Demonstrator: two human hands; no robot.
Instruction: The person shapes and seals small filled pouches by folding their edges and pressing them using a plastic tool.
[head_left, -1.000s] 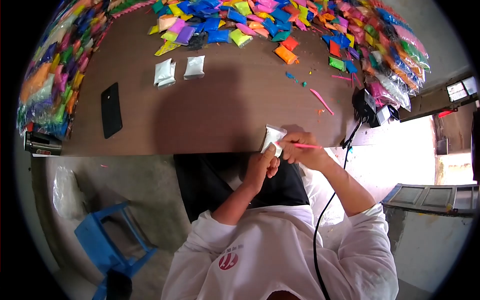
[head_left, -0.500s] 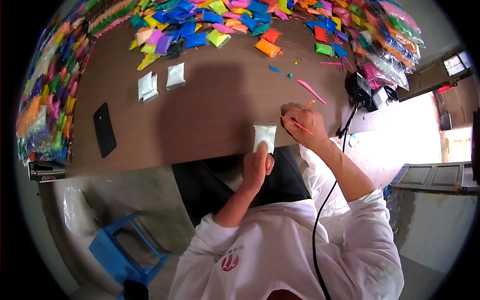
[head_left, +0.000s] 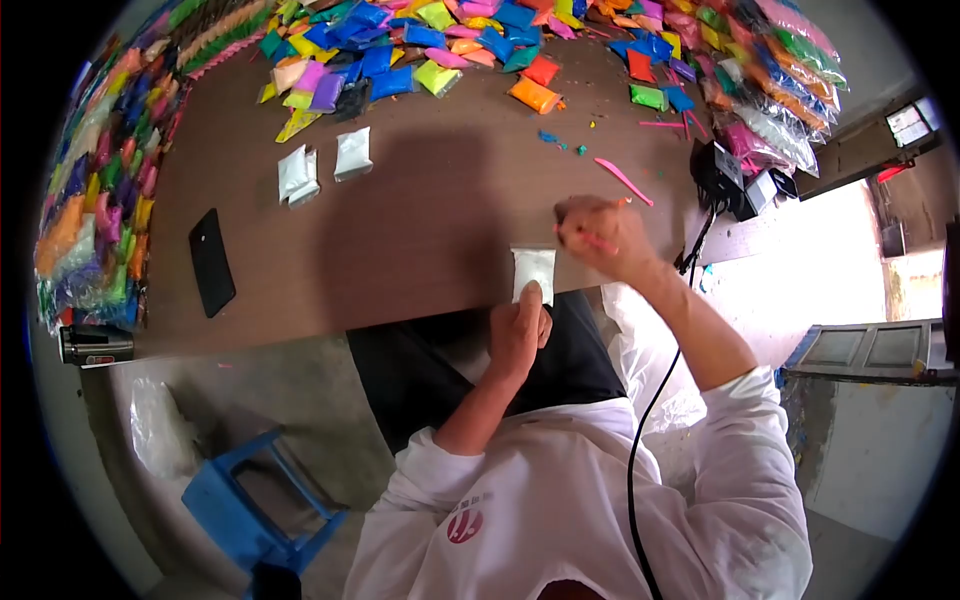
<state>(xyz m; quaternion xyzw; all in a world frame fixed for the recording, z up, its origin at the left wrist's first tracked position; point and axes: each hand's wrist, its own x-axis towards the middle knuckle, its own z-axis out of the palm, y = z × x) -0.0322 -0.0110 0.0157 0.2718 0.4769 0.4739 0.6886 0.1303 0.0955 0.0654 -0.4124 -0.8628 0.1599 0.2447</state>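
My left hand (head_left: 520,325) pinches the lower end of a small white packet (head_left: 534,270) at the table's front edge, thumb on top. To the right of the packet, my right hand (head_left: 605,235) is closed round a thin pink stick (head_left: 598,240) and is blurred by motion. It does not touch the packet. Two overlapping white packets (head_left: 297,175) and one more white packet (head_left: 353,154) lie on the table farther left. A pink plastic tool (head_left: 623,181) rests beyond my right hand.
Colourful packets (head_left: 390,60) cover the back of the brown table (head_left: 420,220), with piles at left (head_left: 100,190) and right (head_left: 790,90). A black phone (head_left: 211,263), a metal cup (head_left: 95,345), a black device (head_left: 718,175) with a cable and a blue stool (head_left: 235,500) are also there.
My right hand has moved away from the white packet to its right, keeping the pink stick. The packet has straightened in my left hand. The whole view has tilted.
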